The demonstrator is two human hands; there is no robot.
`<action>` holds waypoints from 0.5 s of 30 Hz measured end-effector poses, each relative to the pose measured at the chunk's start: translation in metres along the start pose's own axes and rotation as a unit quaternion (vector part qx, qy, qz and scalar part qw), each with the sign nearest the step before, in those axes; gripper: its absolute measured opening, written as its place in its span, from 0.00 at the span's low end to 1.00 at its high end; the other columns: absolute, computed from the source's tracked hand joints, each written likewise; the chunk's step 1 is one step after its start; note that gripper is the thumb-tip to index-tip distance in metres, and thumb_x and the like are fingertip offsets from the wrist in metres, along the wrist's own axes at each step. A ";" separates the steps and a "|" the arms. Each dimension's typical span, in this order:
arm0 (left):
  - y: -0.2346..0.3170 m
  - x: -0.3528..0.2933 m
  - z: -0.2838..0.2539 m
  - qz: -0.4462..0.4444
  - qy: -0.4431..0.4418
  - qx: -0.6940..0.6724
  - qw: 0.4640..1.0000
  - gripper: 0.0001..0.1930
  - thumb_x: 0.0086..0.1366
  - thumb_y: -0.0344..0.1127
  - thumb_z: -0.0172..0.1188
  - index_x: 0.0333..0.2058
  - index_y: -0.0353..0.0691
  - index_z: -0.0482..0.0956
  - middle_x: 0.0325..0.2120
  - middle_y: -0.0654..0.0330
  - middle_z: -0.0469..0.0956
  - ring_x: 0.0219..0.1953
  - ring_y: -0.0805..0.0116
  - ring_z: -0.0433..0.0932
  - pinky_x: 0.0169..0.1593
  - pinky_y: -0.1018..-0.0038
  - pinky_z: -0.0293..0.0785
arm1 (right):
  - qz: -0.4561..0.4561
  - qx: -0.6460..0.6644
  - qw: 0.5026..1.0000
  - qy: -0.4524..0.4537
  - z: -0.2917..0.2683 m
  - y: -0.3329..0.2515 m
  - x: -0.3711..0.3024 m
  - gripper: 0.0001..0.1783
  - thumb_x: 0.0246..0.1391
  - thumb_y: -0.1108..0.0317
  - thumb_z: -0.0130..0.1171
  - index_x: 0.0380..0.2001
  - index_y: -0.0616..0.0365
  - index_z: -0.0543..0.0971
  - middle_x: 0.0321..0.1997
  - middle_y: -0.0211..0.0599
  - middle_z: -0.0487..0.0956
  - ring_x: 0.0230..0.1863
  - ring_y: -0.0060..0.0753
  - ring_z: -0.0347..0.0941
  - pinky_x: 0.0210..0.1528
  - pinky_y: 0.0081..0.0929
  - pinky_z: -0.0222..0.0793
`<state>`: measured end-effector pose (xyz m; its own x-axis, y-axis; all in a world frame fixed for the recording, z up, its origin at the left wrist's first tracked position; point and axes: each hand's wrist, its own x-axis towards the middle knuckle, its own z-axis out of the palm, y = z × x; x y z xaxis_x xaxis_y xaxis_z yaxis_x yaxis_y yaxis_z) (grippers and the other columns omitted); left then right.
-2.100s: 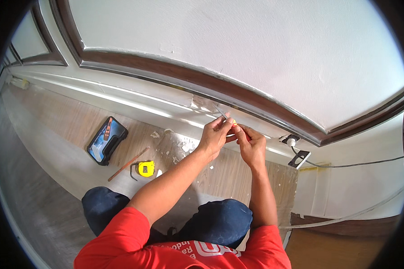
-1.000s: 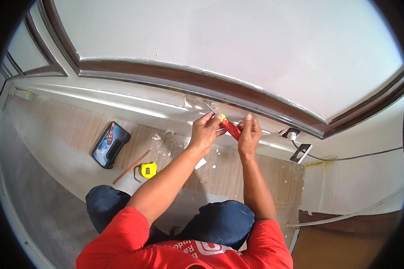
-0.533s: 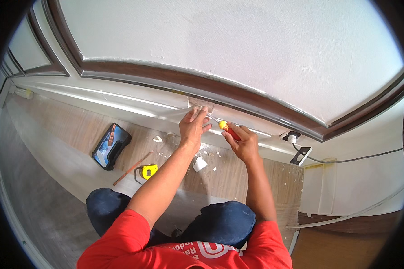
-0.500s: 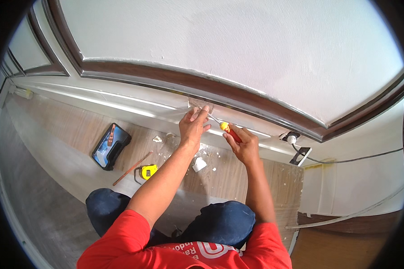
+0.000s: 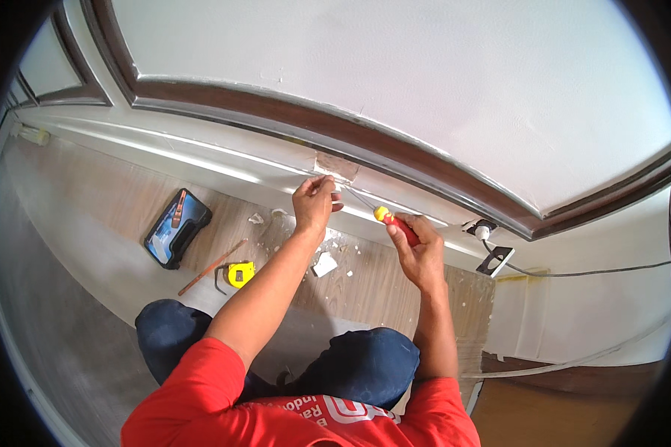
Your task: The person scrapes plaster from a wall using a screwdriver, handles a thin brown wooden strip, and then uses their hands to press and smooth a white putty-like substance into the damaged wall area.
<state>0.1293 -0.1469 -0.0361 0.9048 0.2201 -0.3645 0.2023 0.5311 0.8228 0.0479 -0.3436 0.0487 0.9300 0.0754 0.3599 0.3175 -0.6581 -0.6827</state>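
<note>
Just below the rectangular recess (image 5: 337, 166) in the low wall, the person's left hand (image 5: 315, 205) is half curled, its thumb and fingertips drawn close together; whether they pinch anything cannot be told. The right hand (image 5: 423, 257) is wrapped closely around the red-and-yellow handle of a screwdriver (image 5: 382, 214), which slants up and left, its thin shaft reaching toward the left fingertips. The left forearm (image 5: 265, 290) angles up to the right, while the right forearm (image 5: 436, 331) rises almost straight, with the wrist slightly bent leftward.
</note>
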 end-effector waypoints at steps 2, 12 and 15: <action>0.001 -0.006 0.002 0.004 0.008 -0.020 1.000 0.15 0.66 0.37 0.65 0.46 0.34 0.76 0.37 0.59 0.78 0.33 0.69 0.80 0.32 0.72 0.83 | -0.005 -0.014 1.000 0.011 0.001 -0.007 0.007 0.14 0.56 0.66 0.69 0.42 0.63 0.84 0.34 0.45 0.83 0.30 0.37 0.80 0.35 0.27 0.75; 0.007 -0.011 0.001 0.002 0.071 -0.060 0.996 0.39 0.67 0.41 0.62 0.69 0.40 0.51 0.53 0.54 0.68 0.49 0.65 0.72 0.38 0.70 0.84 | -0.104 -0.045 0.992 0.050 0.009 -0.019 0.036 0.12 0.54 0.70 0.69 0.41 0.61 0.85 0.33 0.45 0.82 0.29 0.35 0.80 0.33 0.27 0.74; 0.005 -0.011 0.001 -0.013 0.058 -0.092 0.994 0.39 0.68 0.42 0.61 0.71 0.42 0.49 0.59 0.50 0.62 0.53 0.61 0.70 0.42 0.67 0.83 | -0.092 -0.082 0.991 0.045 -0.001 -0.029 0.037 0.11 0.53 0.70 0.70 0.39 0.61 0.86 0.32 0.44 0.82 0.29 0.33 0.80 0.33 0.26 0.74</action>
<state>0.1204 -0.1477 -0.0274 0.8484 0.2915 -0.4420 0.1435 0.6770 0.7219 0.0726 -0.3224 0.0826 0.8363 0.1428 0.5294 0.4387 -0.7535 -0.4897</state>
